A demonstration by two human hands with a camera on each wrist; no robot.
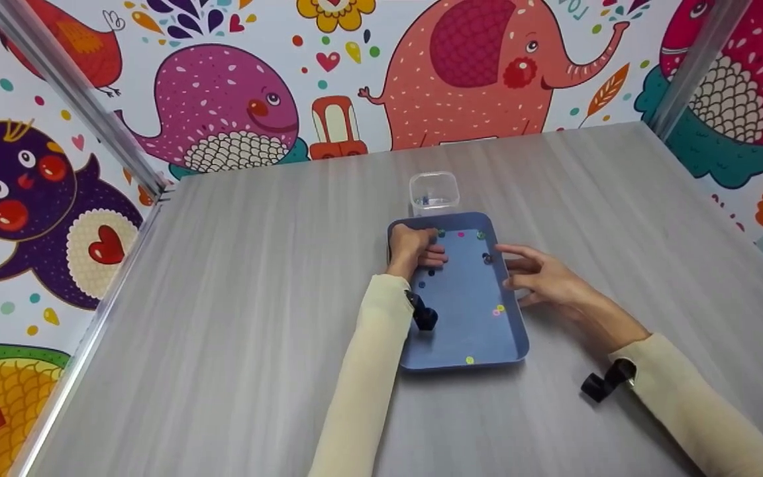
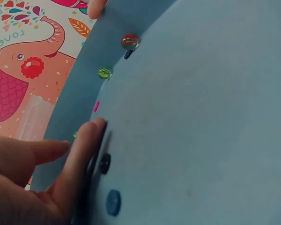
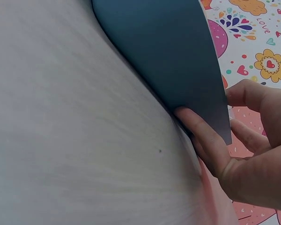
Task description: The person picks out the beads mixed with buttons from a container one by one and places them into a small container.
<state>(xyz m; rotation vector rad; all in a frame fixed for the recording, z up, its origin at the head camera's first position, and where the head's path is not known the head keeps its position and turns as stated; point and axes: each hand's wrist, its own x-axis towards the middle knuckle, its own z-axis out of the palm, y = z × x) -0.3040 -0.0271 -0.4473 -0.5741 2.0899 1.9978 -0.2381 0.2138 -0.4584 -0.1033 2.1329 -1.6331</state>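
Observation:
A blue tray (image 1: 461, 331) lies on the table with small buttons and marbles in it. My left hand (image 1: 413, 246) is inside its far left corner, fingers partly bent, beside a green marble (image 1: 441, 232). In the left wrist view, a gap shows between thumb and finger, with part of that marble just beyond them. A black button (image 2: 105, 163) and a blue button (image 2: 114, 202) lie near this hand. My right hand (image 1: 554, 281) is at the tray's right side; in the right wrist view its fingertips (image 3: 185, 114) touch the outer wall.
Behind the tray stands a clear plastic box (image 1: 434, 193) with a few small items inside. Along the tray's edges lie a pink button (image 1: 461, 234), another green marble (image 1: 481, 235), an orange-streaked marble (image 2: 129, 41) and a yellow button (image 1: 469, 360). Printed walls (image 1: 355, 73) bound the table.

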